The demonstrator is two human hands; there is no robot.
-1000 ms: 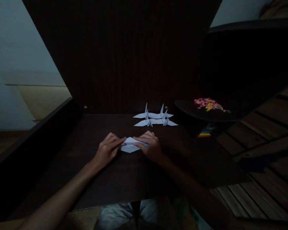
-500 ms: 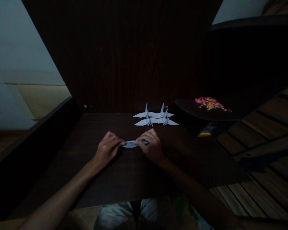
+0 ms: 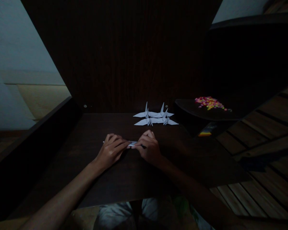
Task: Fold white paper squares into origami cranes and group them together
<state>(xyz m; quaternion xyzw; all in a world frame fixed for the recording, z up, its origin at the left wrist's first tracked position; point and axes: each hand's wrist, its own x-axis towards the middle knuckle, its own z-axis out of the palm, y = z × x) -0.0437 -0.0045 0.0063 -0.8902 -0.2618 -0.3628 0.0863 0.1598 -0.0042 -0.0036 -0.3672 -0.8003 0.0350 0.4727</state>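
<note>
A small piece of folded white paper [image 3: 132, 144] lies low over the dark desk, mostly covered by my fingers. My left hand [image 3: 112, 149] is closed on its left part, and a thin white tip pokes out past the knuckles on the far left. Pinching the right end is my right hand [image 3: 149, 146], close beside the left one. Just beyond my hands, several white origami cranes [image 3: 156, 120] stand in two rows with wings spread and touching or nearly so.
A heap of small pink, yellow and red pieces [image 3: 210, 103] sits on a curved dark shelf [image 3: 187, 107] at the right. A dark side board [image 3: 33, 140] borders the desk [image 3: 105, 188] on the left. Below the shelf is an item with an orange-yellow edge [image 3: 205, 134].
My left hand has slid right along the folded paper, closer to my right hand, so less paper shows between them. My right hand has shifted only slightly. The cranes have stayed put.
</note>
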